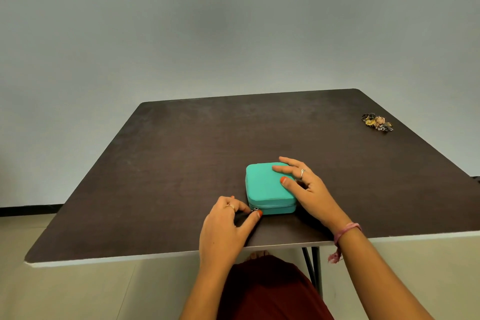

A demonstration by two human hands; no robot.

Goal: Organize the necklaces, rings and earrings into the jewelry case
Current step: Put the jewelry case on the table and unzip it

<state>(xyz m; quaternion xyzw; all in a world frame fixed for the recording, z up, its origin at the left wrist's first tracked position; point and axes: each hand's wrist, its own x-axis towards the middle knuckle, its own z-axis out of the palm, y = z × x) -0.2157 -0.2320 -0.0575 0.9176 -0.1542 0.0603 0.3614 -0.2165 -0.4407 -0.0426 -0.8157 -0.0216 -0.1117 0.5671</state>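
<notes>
A small teal zipped jewelry case [265, 187] lies closed on the dark table [181, 163], near the front edge. My right hand [309, 189] rests on the case's lid and right side with its fingers spread. My left hand [228, 223] is at the case's front left corner and pinches the zipper pull [255, 209] between thumb and fingers. A heap of jewelry [378, 122], with flower-shaped pieces in gold, pink and dark tones, sits far off at the table's back right.
The table has a pale front edge and black legs [313, 267] below on the right. A plain grey wall stands behind it. My dark red clothing shows under the front edge.
</notes>
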